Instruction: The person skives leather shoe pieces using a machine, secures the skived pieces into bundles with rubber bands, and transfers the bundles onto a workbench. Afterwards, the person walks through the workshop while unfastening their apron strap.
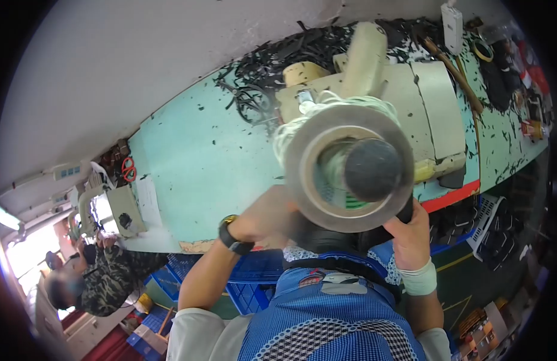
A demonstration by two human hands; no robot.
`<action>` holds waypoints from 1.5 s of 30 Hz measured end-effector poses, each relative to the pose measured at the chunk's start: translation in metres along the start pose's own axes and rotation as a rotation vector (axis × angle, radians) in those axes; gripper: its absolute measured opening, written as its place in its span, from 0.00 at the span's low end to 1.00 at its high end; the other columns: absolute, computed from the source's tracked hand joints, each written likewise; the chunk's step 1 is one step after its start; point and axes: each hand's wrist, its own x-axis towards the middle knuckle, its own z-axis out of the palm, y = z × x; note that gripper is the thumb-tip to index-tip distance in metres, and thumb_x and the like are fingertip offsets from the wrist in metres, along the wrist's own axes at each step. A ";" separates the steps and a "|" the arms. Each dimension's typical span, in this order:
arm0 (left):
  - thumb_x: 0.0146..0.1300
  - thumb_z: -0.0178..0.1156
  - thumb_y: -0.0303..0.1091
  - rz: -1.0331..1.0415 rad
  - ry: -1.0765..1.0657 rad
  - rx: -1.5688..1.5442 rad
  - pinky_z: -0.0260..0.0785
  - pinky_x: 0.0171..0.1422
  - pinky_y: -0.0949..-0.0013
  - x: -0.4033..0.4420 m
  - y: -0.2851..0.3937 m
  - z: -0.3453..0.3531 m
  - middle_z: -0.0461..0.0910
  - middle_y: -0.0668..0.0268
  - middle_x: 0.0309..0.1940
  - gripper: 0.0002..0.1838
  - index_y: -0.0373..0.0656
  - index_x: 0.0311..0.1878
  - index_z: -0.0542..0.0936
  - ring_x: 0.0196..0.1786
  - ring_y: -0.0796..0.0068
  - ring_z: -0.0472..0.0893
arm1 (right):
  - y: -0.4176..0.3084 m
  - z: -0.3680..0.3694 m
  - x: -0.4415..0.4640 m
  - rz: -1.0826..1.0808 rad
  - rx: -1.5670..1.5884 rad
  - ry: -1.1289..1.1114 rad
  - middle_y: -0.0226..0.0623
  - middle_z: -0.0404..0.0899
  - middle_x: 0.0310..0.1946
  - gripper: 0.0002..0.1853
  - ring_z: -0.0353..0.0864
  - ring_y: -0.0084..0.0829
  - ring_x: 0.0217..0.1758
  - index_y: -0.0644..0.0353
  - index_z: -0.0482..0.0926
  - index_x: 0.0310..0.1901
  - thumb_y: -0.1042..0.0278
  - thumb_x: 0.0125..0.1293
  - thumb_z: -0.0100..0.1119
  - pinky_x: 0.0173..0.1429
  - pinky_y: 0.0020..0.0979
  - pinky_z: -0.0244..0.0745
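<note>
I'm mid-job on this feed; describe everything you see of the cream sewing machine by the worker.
The sewing machine has a cream, dark-flecked body that looks hard and painted. A thick, rounded column stands out from it, and a dark seam crosses its broad flat part. It sits on the light green table beside dark scraps. A round disc hides its middle, including any contact there. Whether it is running can't be told.

Left hand (269,212) blurred; black material (326,239) partly behind spool (295,171).

Beyond the left fingers (278,210), the flat pale-green tabletop (212,156) looks smooth; beyond the right fingers (400,228), the boxy cream painted-metal machine (438,108) looks smooth, the long brown wooden stick (457,75) rough; below both, the blue-checked cloth apron (302,298) is matt
</note>
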 end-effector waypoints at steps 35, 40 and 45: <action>0.68 0.52 0.39 -0.878 0.077 -0.317 0.71 0.18 0.78 0.003 0.009 0.009 0.82 0.61 0.27 0.18 0.31 0.49 0.76 0.19 0.74 0.80 | -0.005 -0.002 -0.010 -0.087 -0.118 0.055 0.33 0.79 0.41 0.20 0.76 0.20 0.42 0.70 0.73 0.49 0.80 0.52 0.62 0.51 0.22 0.70; 0.68 0.52 0.38 -0.880 0.100 -0.589 0.79 0.24 0.71 -0.015 0.001 -0.005 0.81 0.54 0.41 0.20 0.27 0.52 0.71 0.25 0.68 0.83 | 0.002 0.000 -0.007 -0.112 -0.142 0.079 0.35 0.80 0.39 0.18 0.76 0.21 0.39 0.69 0.74 0.45 0.76 0.51 0.65 0.46 0.23 0.72; 0.68 0.52 0.38 -0.910 0.048 -0.384 0.79 0.26 0.70 -0.001 -0.003 0.007 0.81 0.53 0.40 0.21 0.26 0.52 0.71 0.29 0.68 0.84 | -0.003 -0.005 -0.010 -0.107 -0.123 0.072 0.35 0.79 0.38 0.17 0.76 0.21 0.40 0.69 0.74 0.44 0.77 0.52 0.65 0.47 0.24 0.72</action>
